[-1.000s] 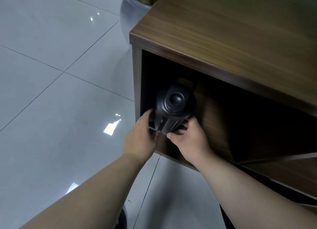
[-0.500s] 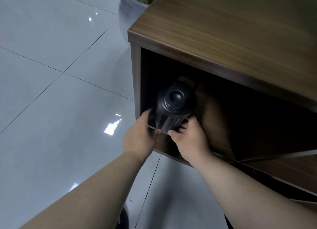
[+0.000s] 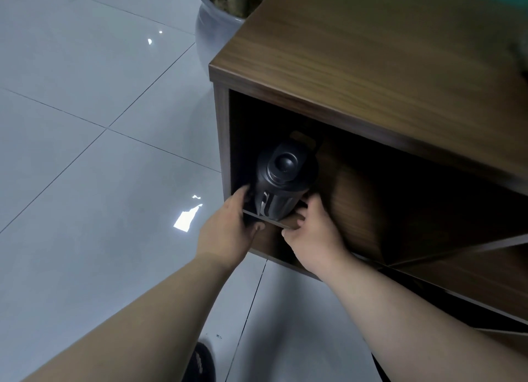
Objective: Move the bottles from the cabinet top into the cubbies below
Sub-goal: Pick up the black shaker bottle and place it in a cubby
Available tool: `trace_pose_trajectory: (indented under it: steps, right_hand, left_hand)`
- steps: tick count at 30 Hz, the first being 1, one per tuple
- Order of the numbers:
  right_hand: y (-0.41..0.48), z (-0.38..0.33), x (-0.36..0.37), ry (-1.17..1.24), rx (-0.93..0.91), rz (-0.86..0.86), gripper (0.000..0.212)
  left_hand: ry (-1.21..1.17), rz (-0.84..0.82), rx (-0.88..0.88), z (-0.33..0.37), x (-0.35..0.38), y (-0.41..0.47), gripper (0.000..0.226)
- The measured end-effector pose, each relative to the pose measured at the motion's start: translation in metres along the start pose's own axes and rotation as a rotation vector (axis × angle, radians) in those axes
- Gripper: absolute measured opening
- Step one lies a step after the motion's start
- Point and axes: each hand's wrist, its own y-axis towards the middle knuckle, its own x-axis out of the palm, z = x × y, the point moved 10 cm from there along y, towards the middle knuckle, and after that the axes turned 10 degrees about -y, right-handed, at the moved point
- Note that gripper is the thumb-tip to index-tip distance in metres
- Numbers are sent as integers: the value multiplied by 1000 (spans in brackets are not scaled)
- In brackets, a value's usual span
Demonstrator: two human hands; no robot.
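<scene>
A black bottle [image 3: 281,178] with a round lid knob stands inside the leftmost cubby [image 3: 357,198] of the brown wooden cabinet [image 3: 357,53], near the cubby's front left corner. My left hand [image 3: 228,233] grips its lower left side and my right hand [image 3: 311,233] grips its lower right side. The bottle's base is hidden behind my fingers, so whether it rests on the cubby floor is unclear. The visible part of the cabinet top bears no bottles.
A grey ceramic plant pot [image 3: 211,30] stands on the floor behind the cabinet's left corner. Glossy white floor tiles [image 3: 85,153] spread to the left. A dark shoe [image 3: 200,364] shows at the bottom. Another cubby [image 3: 471,270] opens lower right.
The bottle and both hands have barely moved relative to the cubby; the bottle sits slightly deeper and more upright. The view has shifted a little.
</scene>
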Motion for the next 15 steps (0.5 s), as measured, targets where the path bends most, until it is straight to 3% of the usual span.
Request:
trace_pose_trajectory:
  steps: [3,6,11,15]
  right_hand:
    - [-19,-4,-8,-22,-12,-79,91]
    - [-53,-14,-25,-36,-59,-111,97]
    - [-115,-39,-78,20,-196,-22,87]
    - [-171,-51,-143,156,-264,117,51]
  left_hand:
    - [49,-39,-31,4,-10,-16,78]
    - [90,-103,-84,17,-19,-39,63]
    - [-6,-134,-40,76,-36,-85,45]
    - [-200,-73,2,129,-48,-129,39]
